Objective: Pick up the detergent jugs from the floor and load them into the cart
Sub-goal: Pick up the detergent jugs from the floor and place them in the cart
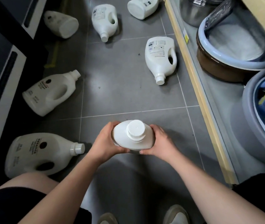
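We had both grips on one jug. The held jug (133,138) stood upright between them with its white cap (135,129) facing the camera. It was mid-aisle, ahead of the shoes (175,214).

- The left grip (103,141) was wrapped round the jug's left shoulder, fingers curled over the far side and thumb on the near side.
- The right grip (160,141) mirrored it on the right shoulder, thumb tip on the near edge.
- Both were closed against the jug body; the cap sat between them, touched by neither.
- We could not tell whether the base met the floor (128,97).

Six more white jugs lay on their sides on the grey tiles:

- The near-left jug (36,154) lay just beside the left forearm, cap pointing right.
- The mid-left jug (51,92) lay with its cap angled away from us.
- The far-left jug (60,24) was in shadow, base toward us.
- The far-centre jug (104,20) had its cap toward us.
- The right jug (160,57) lay near the shelf (201,88) edge, cap toward us, well apart from the right grip.
- The top jug (143,7) was cut off by the frame, base toward us.

The shelf on the right carried stacked basins (225,59), a grey bucket (249,102) and a steel pot (193,12).
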Demonstrator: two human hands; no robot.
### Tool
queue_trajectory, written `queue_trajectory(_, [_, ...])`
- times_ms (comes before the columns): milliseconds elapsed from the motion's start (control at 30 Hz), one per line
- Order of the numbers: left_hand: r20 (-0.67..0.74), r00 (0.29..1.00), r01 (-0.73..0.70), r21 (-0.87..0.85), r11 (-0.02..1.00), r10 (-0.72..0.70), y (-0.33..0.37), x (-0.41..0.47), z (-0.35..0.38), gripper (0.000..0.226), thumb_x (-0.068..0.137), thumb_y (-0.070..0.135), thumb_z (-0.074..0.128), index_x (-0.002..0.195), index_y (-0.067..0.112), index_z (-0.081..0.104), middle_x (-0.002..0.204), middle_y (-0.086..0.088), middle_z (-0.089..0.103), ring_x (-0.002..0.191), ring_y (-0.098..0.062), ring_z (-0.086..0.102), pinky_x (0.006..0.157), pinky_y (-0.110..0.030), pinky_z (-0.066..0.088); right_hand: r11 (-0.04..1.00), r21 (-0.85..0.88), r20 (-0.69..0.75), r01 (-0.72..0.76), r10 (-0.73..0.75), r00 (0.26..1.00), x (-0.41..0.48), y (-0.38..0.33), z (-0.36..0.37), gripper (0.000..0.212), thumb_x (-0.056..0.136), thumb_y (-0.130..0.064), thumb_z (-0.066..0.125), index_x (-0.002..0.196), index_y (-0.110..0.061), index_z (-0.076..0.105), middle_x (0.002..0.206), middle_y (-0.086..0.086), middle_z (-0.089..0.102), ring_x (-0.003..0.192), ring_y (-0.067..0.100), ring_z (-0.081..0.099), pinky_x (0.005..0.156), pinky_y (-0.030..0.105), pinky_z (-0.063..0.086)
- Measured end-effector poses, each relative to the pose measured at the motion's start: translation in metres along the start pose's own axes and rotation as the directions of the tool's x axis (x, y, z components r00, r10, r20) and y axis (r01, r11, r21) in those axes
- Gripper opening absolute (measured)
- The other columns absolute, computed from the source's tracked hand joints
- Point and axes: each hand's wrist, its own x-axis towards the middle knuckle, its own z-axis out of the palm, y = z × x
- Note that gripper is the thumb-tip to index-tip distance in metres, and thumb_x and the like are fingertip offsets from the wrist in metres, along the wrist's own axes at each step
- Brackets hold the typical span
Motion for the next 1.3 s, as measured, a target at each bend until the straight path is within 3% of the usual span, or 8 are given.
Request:
queue_trajectory(167, [-0.017,0.999,-0.028,-0.001,1.000,0.028,0.021,-0.005,-0.017,0.096,0.043,0.034,0.106,0.121,0.049,0.054,0.126,0.021,0.062,0.117,-0.001,0.061,0.098,-0.030,0.054,1.000,0.002,-0.008,0.014,-0.014,1.000,-0.013,-0.020,-0.024,0.094,0.050,-0.039,0.102,0.130,-0.027,0.053,0.129,-0.010,0.057,0.123,0.015,0.056,0.096,0.030,0.047])
queue_trajectory(300, [-0.051,0.998,-0.041,-0.066,0.997,0.038,0.074,-0.026,-0.052,0.098,0.039,0.051,0.103,0.125,0.046,0.056,0.126,0.027,0.062,0.118,0.004,0.060,0.096,-0.019,0.051,0.999,0.009,-0.024,0.047,-0.047,0.999,-0.037,-0.066,-0.068,0.094,0.049,-0.040,0.102,0.129,-0.030,0.052,0.121,-0.018,0.048,0.114,0.006,0.051,0.094,0.028,0.043])
queue_trajectory(533, [-0.111,0.991,-0.082,-0.120,0.989,0.069,0.214,-0.084,-0.154,0.098,0.045,0.044,0.105,0.131,0.040,0.057,0.132,0.013,0.066,0.124,-0.009,0.063,0.105,-0.038,0.053,0.991,0.052,-0.044,0.119,-0.117,0.992,-0.115,-0.199,-0.188,0.099,0.049,-0.033,0.104,0.135,-0.031,0.055,0.126,-0.019,0.050,0.116,-0.001,0.047,0.095,0.016,0.034])
queue_trajectory(700, [-0.150,0.981,-0.134,-0.081,0.988,0.121,0.356,-0.138,-0.257,0.092,0.047,0.036,0.106,0.124,0.049,0.056,0.129,0.021,0.064,0.123,0.003,0.058,0.097,-0.010,0.044,0.974,0.102,-0.085,0.201,-0.193,0.977,-0.186,-0.316,-0.284,0.102,0.046,-0.036,0.105,0.136,-0.032,0.056,0.131,-0.018,0.055,0.117,-0.005,0.047,0.089,0.000,0.032])
queue_trajectory(767, [-0.149,0.978,-0.160,-0.076,0.984,0.147,0.417,-0.161,-0.303,0.094,0.046,0.044,0.104,0.127,0.050,0.056,0.132,0.022,0.063,0.127,0.001,0.058,0.101,-0.015,0.044,0.963,0.112,-0.113,0.243,-0.231,0.966,-0.216,-0.368,-0.325,0.101,0.047,-0.036,0.105,0.135,-0.032,0.056,0.127,-0.021,0.056,0.117,-0.005,0.049,0.090,-0.005,0.029])
queue_trajectory(900, [-0.147,0.966,-0.218,-0.041,0.975,0.210,0.512,-0.197,-0.376,0.100,0.051,0.030,0.106,0.138,0.039,0.056,0.137,0.020,0.062,0.131,-0.002,0.057,0.108,-0.021,0.046,0.941,0.155,-0.152,0.301,-0.278,0.949,-0.272,-0.457,-0.393,0.096,0.045,-0.046,0.101,0.120,-0.059,0.043,0.117,-0.041,0.057,0.111,-0.005,0.056,0.090,0.015,0.043])
queue_trajectory(1100, [-0.269,0.899,-0.394,-0.148,0.907,0.346,0.604,-0.255,-0.444,0.096,0.048,0.039,0.102,0.133,0.044,0.059,0.134,0.017,0.068,0.129,-0.006,0.062,0.110,-0.025,0.048,0.870,0.191,-0.258,0.454,-0.401,0.879,-0.344,-0.549,-0.459,0.092,0.034,-0.070,0.092,0.114,-0.068,0.046,0.119,-0.022,0.069,0.116,0.011,0.066,0.098,0.043,0.056])
queue_trajectory(1300, [-0.348,0.844,-0.497,-0.224,0.839,0.407,0.639,-0.292,-0.467,0.091,0.049,0.035,0.098,0.132,0.034,0.061,0.130,0.012,0.071,0.124,-0.005,0.064,0.101,-0.018,0.049,0.805,0.280,-0.319,0.522,-0.435,0.842,-0.383,-0.585,-0.475,0.091,0.033,-0.061,0.097,0.113,-0.067,0.053,0.118,-0.029,0.068,0.113,0.005,0.067,0.101,0.040,0.057])
